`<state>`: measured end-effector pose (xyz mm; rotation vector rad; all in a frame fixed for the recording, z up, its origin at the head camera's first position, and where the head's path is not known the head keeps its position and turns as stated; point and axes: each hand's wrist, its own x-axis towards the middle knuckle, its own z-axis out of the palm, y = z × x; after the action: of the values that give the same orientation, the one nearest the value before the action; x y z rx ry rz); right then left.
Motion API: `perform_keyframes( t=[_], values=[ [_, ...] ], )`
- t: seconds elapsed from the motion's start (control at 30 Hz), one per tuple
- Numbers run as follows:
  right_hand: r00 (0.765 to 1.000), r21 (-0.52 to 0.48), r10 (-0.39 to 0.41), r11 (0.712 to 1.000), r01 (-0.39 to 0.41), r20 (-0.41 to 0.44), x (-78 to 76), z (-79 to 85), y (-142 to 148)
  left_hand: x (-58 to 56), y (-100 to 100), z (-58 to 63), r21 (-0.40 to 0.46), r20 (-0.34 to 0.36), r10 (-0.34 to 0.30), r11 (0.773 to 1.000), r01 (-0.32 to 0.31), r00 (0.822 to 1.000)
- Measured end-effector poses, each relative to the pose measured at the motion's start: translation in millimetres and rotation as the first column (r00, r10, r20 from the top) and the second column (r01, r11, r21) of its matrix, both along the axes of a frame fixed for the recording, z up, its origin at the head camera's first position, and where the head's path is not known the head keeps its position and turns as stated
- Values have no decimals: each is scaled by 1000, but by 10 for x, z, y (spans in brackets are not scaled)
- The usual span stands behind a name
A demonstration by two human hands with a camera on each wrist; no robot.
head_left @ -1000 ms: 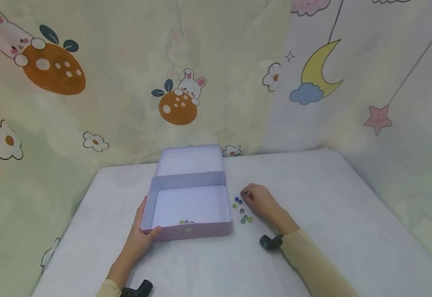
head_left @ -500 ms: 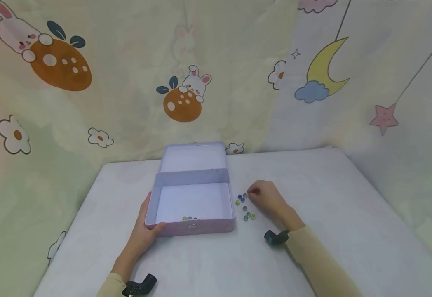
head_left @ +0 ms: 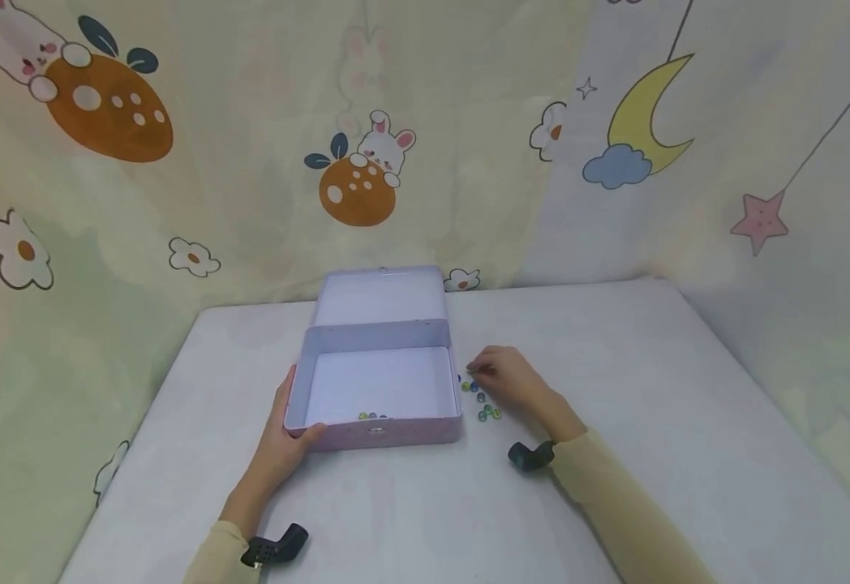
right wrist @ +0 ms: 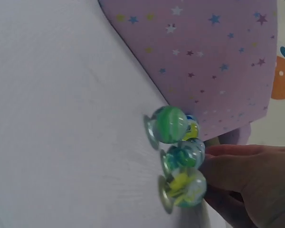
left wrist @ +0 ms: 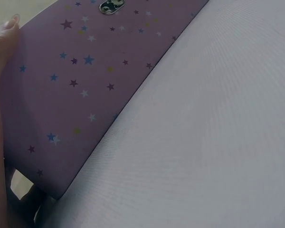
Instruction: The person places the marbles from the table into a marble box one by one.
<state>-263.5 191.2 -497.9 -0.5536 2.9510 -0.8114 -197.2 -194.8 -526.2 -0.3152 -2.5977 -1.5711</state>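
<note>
An open lilac tin box (head_left: 396, 431) with printed stars stands on the table, its hinged lid (head_left: 381, 296) tipped back. My left hand (head_left: 279, 446) grips the box's left front corner, thumb over the front wall, as the left wrist view also shows. A few marbles (head_left: 372, 416) lie inside along the front. To the right of the box, my right hand (head_left: 508, 377) pinches a small glass marble (head_left: 472, 371) at its fingertips. Several blue, green and yellow marbles (head_left: 488, 410) lie just below that hand. In the right wrist view, loose marbles (right wrist: 170, 124) partly hide the fingertips.
A white cloth covers the table (head_left: 593, 349). Behind it hangs a patterned backdrop (head_left: 250, 122) with rabbits, flowers and a moon. Dark wrist cameras sit on both wrists, the left one (head_left: 275, 547) low over the table.
My right hand has shifted left toward the box, over the farther marbles, and a blue one now lies closer to the box wall. My left hand keeps its grip. The head view has shifted slightly.
</note>
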Motion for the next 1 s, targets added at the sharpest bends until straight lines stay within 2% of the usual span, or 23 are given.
perform_keyframes(
  t=[0.13, 0.2, 0.37, 0.5, 0.7, 0.87, 1.0],
  values=[
    [1000, 63, -18, 998, 17, 4, -41, -38, -37, 17, -6, 14, 3, 14, 3, 1000, -3, 1000],
    [999, 62, -34, 997, 33, 4, -50, -40, -33, 17, -11, 18, 0, 16, 9, 1000, -9, 1000],
    [997, 0, -73, 997, 73, 20, -24, 38, -18, 5, -23, 3, 10, -2, 7, 1000, -7, 1000],
    [997, -61, -64, 996, 66, 38, 25, 169, -29, 10, -18, -2, 21, -11, 0, 1000, 0, 1000],
    [999, -119, 33, 992, -28, 41, 53, 489, -149, 37, -20, -17, 26, -12, 5, 1000, -5, 1000],
    [993, -47, 113, 993, -112, 30, -37, 798, -297, 28, -27, -29, 27, -25, 5, 1000, -4, 1000],
    [972, 4, 233, 972, -233, 38, -142, 1010, -462, 21, -36, -21, 17, -26, 0, 1000, 0, 1000]
  ],
)
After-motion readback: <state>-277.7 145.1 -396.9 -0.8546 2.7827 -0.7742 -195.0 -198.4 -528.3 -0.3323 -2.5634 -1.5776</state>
